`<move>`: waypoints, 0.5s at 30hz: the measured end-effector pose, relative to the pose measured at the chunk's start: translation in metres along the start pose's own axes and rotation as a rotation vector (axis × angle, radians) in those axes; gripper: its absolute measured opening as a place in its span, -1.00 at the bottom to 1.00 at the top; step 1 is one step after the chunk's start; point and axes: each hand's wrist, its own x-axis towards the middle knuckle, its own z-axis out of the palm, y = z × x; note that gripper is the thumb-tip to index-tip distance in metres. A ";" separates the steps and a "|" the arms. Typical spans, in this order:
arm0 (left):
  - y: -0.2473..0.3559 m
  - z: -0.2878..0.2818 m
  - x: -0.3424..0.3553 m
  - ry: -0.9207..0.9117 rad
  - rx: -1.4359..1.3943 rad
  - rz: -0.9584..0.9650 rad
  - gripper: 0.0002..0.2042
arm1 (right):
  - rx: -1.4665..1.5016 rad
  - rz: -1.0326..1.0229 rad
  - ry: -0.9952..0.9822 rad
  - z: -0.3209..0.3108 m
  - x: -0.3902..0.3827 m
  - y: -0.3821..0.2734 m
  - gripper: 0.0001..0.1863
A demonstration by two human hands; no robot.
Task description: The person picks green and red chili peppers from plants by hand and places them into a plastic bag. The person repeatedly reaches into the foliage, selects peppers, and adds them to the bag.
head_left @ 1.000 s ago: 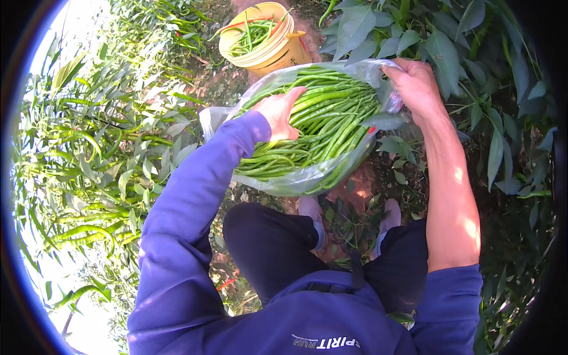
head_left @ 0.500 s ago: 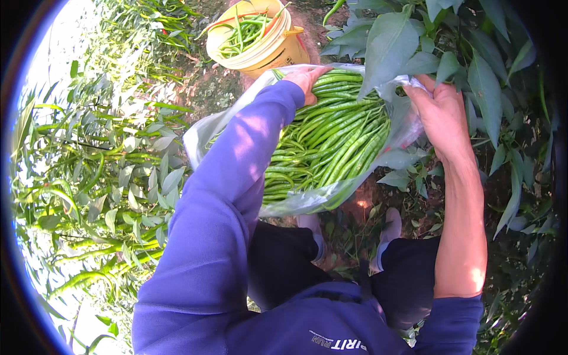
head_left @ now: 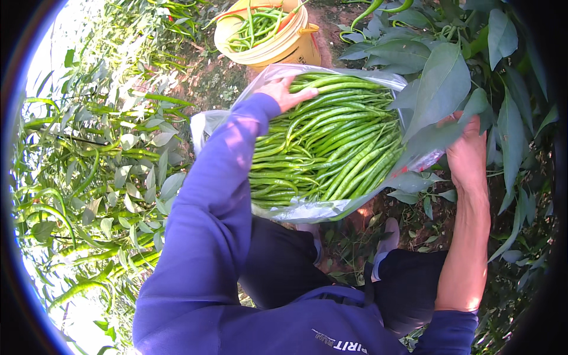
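A clear plastic bag (head_left: pixel 331 211), its mouth spread wide, is full of long green chili peppers (head_left: pixel 331 136) laid mostly side by side. My left hand (head_left: pixel 283 94) rests at its far left rim, thumb stretched out over the peppers and fingers apart. At the right side of the bag is my right hand (head_left: pixel 467 151), its fingers curled at the plastic; pepper leaves (head_left: pixel 441 80) cover part of the fingers and that edge.
Beyond the bag stands a yellow bucket (head_left: pixel 284 56) holding green and some red peppers. Leafy pepper plants (head_left: pixel 106 195) line the left, and more foliage (head_left: pixel 515 118) crowds the right. My legs and shoes (head_left: pixel 387 236) are below the bag, on soil.
My left hand has slid left along the rim and its thumb has spread. My right hand has moved right and slightly down, and the bag's mouth is wider, showing more peppers.
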 end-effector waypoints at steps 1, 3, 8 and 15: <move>-0.011 -0.010 -0.003 -0.029 -0.058 0.034 0.07 | -0.056 0.045 0.038 -0.002 0.000 0.000 -0.92; -0.021 -0.023 -0.013 -0.038 -0.050 -0.012 0.00 | 0.035 -0.070 -0.020 -0.003 0.002 0.001 -0.92; 0.024 -0.008 -0.056 0.383 0.370 0.141 -0.52 | 0.083 -0.062 -0.028 -0.004 0.007 0.010 -0.73; 0.108 0.040 -0.023 0.405 0.146 0.203 -0.56 | 0.286 -0.064 -0.111 -0.002 0.003 0.010 -0.90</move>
